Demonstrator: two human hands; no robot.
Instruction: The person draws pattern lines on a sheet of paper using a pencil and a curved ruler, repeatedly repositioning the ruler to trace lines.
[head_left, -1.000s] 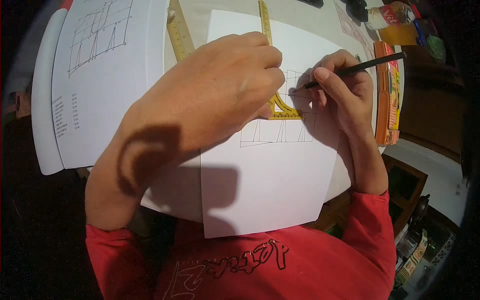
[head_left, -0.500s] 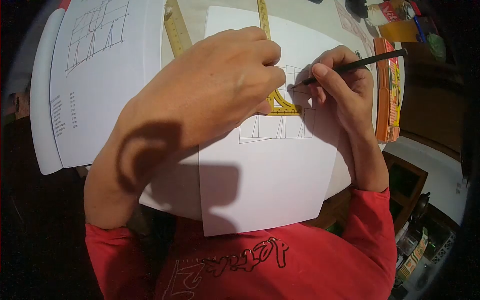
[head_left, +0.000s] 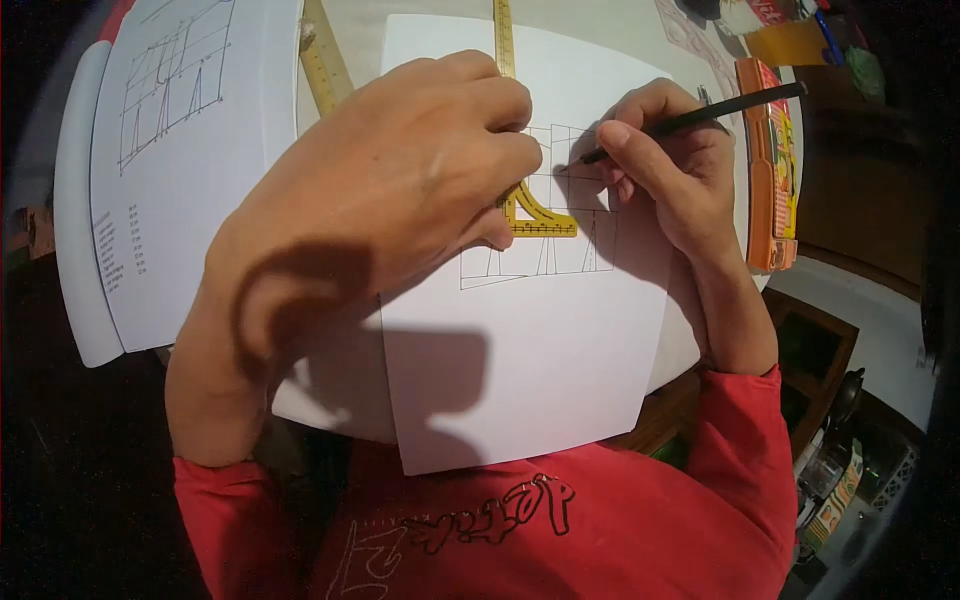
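Observation:
My left hand is closed on a yellow ruler with a curved inner part, its lower edge lying across the line drawing and its long arm reaching up past my knuckles. In my right hand a black pencil is gripped between thumb and fingers, its tip close to the drawn lines just right of the ruler. Under both hands is a white sheet with thin pencil lines. My left hand hides part of the ruler and of the drawing.
A printed page with a diagram lies at the left. Another yellowish ruler is above my left forearm. An orange case stands at the right edge, with plastic packets beyond it.
The view has shifted a little. The ruler and my left hand have moved slightly left relative to the drawing. The pencil is still in my right hand.

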